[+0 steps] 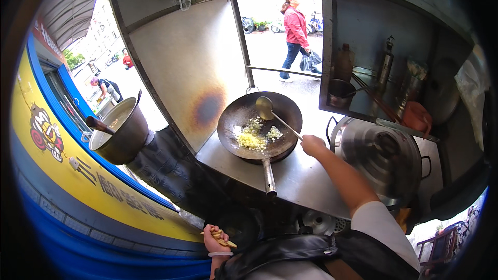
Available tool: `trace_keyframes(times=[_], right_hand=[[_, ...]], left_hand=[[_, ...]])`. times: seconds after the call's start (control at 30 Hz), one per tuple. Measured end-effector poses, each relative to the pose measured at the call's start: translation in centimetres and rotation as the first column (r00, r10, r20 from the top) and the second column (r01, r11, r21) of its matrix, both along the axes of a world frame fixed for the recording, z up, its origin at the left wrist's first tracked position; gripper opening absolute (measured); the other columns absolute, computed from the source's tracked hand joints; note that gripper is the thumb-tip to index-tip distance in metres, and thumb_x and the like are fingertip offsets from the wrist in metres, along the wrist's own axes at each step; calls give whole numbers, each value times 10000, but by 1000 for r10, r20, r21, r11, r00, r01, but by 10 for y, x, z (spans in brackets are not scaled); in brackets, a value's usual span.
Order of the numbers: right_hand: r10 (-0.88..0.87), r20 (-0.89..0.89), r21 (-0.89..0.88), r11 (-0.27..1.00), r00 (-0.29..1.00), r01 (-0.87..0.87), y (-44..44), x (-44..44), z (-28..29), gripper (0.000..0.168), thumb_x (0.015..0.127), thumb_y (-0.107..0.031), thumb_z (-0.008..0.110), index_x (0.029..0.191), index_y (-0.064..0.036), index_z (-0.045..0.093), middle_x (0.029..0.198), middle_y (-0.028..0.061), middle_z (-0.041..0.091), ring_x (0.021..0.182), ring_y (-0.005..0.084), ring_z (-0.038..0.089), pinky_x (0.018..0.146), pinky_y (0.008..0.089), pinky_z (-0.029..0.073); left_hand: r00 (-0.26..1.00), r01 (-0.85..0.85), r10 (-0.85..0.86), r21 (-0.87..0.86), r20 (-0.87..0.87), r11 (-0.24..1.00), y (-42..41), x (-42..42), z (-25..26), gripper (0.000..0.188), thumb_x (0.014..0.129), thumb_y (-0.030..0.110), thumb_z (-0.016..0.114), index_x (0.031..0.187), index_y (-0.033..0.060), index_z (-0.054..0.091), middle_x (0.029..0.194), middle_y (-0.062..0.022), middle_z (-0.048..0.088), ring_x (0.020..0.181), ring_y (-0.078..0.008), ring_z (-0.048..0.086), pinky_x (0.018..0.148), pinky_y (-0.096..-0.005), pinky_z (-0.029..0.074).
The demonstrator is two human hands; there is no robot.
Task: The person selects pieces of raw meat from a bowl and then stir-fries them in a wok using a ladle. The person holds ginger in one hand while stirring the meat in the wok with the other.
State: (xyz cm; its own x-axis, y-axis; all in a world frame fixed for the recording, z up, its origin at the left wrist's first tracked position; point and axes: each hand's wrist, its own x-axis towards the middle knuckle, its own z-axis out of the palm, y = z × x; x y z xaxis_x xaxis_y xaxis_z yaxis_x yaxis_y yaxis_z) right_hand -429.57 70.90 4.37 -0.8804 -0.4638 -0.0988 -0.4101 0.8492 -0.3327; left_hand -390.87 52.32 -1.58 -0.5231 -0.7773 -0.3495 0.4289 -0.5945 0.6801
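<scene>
My right hand [313, 146] grips the thin handle of a metal ladle [265, 108], whose bowl is inside a dark wok [229, 119]. Yellow and pale chopped food [249, 140] lies in the wok, with a smaller heap of pale green-white bits [274, 133] beside it. The wok's hollow metal handle [268, 177] points toward me, and neither hand is on it. Low down near my body, my left hand [216, 238] is closed around some yellowish folded or flat pieces [225, 242]; what they are is unclear. A pale bracelet circles that wrist.
A large lidded metal pot [362, 155] stands right of the wok. At left, a deep pot [120, 136] has a wooden-handled tool across it. A scorched metal panel [179, 62] rises behind. The right shelf holds bottles [385, 64] and a red jug [416, 118]. A person [296, 31] walks outside.
</scene>
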Motion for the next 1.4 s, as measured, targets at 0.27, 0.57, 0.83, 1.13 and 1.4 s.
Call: trace_keyframes(times=[0.27,0.57,0.83,1.13,1.4], right_hand=[[106,120,-74,992,987,-98,-24,28,-34,237,826,-275,500,906,-57,548,885,149,593,874,323,565,740,429,443],[171,22,109,979,985,-172,29,43,-24,235,827,-275,474,916,-76,563,866,161,604,837,339,578,733,434,446],[-194,-185,70,975,964,210,36,4,-25,215,825,-228,476,890,-51,577,859,160,618,853,309,591,732,418,457],[214,-64,-20,976,975,-216,45,58,3,247,834,-274,485,963,-84,576,893,136,606,809,303,596,694,409,466],[102,-61,9,995,993,-102,28,17,-34,249,821,-273,480,954,-89,583,805,120,614,729,282,606,660,396,474]], left_hand=[[1000,16,-16,-28,-11,999,-1,-3,5,162,839,246,470,735,130,423,649,5,427,459,-99,373,362,-230,316],[1000,22,-22,-53,1,998,-1,0,1,163,840,240,459,727,129,422,649,8,429,459,-95,373,367,-229,323],[998,59,-59,-13,5,998,2,1,3,162,839,245,466,735,128,426,654,0,437,460,-101,377,374,-233,332],[998,66,-66,-5,-9,998,4,-4,2,150,832,235,468,738,126,426,654,-2,437,463,-106,381,375,-234,332],[998,66,-66,-23,22,998,6,0,7,153,833,243,464,734,135,419,650,4,434,458,-103,378,373,-230,325]])
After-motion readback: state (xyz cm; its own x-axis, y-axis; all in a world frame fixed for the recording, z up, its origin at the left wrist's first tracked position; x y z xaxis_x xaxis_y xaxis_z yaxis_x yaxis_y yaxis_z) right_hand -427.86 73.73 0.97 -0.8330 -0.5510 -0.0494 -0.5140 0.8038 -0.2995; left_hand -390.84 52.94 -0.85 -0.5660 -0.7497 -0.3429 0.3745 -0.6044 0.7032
